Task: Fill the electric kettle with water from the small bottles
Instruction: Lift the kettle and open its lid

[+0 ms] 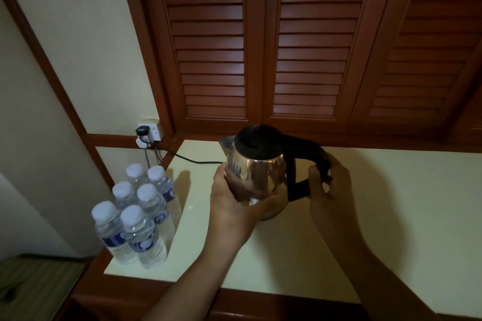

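Setting up: left hand (232,200) cups the kettle (258,167) mid-frame, right hand (331,187) grips its handle (310,151); lid (253,138) looks closed, opening comes next

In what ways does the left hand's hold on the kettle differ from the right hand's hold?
The left hand cups the shiny steel body of the kettle, while the right hand grips its black handle. The left hand is on the spout side, nearer the bottles; the right hand is on the side away from them. Both hold the same kettle.
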Motion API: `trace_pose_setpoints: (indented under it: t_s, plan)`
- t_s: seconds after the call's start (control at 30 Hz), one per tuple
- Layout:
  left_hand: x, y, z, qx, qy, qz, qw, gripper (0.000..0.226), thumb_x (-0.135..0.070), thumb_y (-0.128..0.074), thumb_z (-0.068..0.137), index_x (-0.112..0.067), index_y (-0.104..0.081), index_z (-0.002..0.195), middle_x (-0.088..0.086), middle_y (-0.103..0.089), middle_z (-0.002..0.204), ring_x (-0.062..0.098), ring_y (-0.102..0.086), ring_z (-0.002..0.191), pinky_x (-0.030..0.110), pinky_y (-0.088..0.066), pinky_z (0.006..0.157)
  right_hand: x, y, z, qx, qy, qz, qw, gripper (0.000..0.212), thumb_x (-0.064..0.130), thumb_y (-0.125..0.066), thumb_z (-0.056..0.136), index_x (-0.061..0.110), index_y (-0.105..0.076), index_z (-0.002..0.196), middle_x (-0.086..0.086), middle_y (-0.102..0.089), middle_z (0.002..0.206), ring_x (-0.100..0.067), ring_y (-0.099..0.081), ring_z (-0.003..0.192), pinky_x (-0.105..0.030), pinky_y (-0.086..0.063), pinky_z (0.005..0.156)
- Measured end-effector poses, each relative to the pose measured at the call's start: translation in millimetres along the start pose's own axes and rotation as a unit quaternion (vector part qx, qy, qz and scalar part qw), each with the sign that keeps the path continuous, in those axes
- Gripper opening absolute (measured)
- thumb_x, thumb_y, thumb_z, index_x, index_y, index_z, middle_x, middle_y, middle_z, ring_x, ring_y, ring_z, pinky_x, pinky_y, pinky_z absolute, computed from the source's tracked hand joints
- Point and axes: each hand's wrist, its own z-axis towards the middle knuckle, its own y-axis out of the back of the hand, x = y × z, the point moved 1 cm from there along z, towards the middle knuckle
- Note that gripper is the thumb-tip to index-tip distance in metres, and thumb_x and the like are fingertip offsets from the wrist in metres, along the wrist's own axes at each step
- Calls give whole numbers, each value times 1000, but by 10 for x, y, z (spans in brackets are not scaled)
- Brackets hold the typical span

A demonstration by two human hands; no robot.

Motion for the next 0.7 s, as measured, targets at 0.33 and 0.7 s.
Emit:
trace_pose_setpoints:
  t_s: [0.33,0.7]
  plan:
    - [273,-133,-755,-16,64,31,997,109,-46,-101,55,-40,-37,142,-12,-60,134,7,-60,126,18,-53,96,-264,355,-566,62,-42,-46,996,39,42,-52,99,34,-47,137,2,-58,124,-20,-60,114,-53,-56,92]
    - [369,25,-944,39,43,111,992,85,-51,-90,74,-44,-36,139,-21,-54,135,0,-58,125,17,-54,97,462,481,-436,66,28,-41,997,46,40,-52,102,27,-46,145,7,-57,139,-13,-53,127,-39,-46,105]
